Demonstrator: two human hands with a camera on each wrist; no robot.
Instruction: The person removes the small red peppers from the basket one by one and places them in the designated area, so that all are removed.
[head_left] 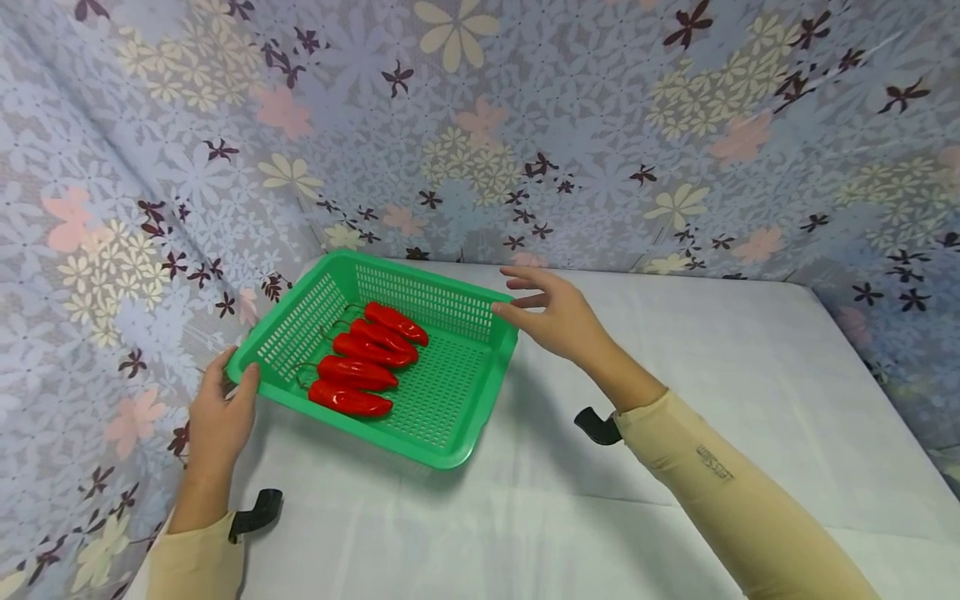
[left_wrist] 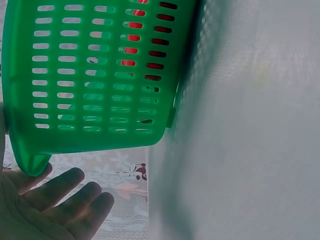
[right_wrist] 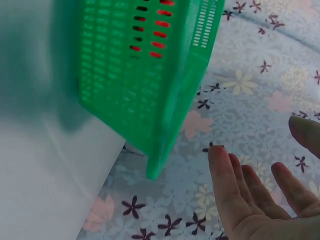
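Note:
Several glossy red peppers [head_left: 372, 350] with thin curled stems lie in a row inside a green plastic basket [head_left: 465, 454] with slotted walls. At the basket's left corner is my left hand [head_left: 223, 417], thumb by the front rim and the other fingers around the outer side. The left wrist view shows those fingers [left_wrist: 55, 189] spread and fairly straight, the index finger close against the corner. Near the right back corner, my right hand [head_left: 558, 321] has its fingers spread and holds nothing. A gap separates its fingers [right_wrist: 225, 175] from the basket in the right wrist view.
The basket stands on a table with a white cover [head_left: 675, 342]. Behind and to the left rises flower-patterned cloth [head_left: 465, 125], close to the basket's left corner. A black curved piece sticks out from each sleeve cuff [head_left: 645, 412].

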